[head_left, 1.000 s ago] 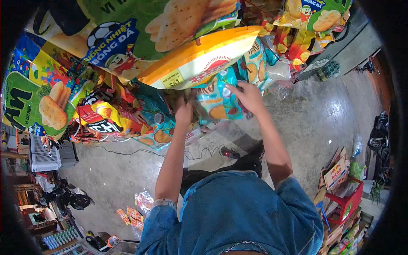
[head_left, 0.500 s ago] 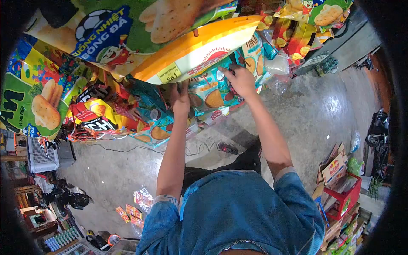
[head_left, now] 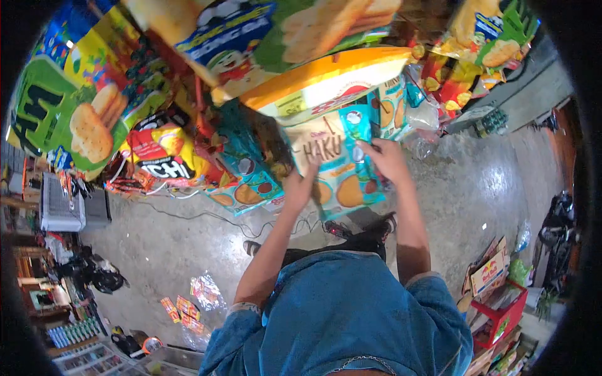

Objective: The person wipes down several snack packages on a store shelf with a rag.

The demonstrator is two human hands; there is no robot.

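While left hand (head_left: 300, 187) and right hand (head_left: 387, 160) clamp the rectangular teal-and-cream plastic bag (head_left: 342, 164) at opposite sides | it seems light, slippery, crushable | edges best gripped

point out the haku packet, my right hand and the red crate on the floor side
Haku packet (head_left: 337, 165), head view: the middle of its printed front.
Right hand (head_left: 389, 161), head view: the back of the hand.
Red crate (head_left: 514, 307), head view: its red side wall.
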